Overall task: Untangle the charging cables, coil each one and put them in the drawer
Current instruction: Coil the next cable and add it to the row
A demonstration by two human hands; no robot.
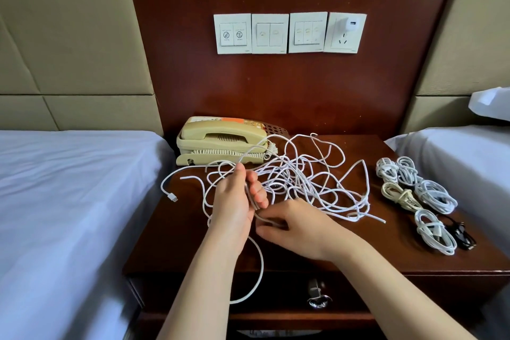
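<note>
View from above a dark wooden bedside surface [171, 243] between two white-sheeted beds. A loose tangle of white charging cables [303, 176] sprawls across the middle of the surface, in front of a beige telephone [218, 143]. The left hand [234, 201] is raised upright, its fingers curled round several strands of one cable. The right hand [298, 226], just beside it, pinches the same cable between thumb and fingertips. One loop [258, 270] hangs over the front edge, in front of the drawer [276, 292]. One connector end [172, 197] lies to the left. At the right, five coiled cables [414, 190] and a black cable [461, 234] lie together.
</note>
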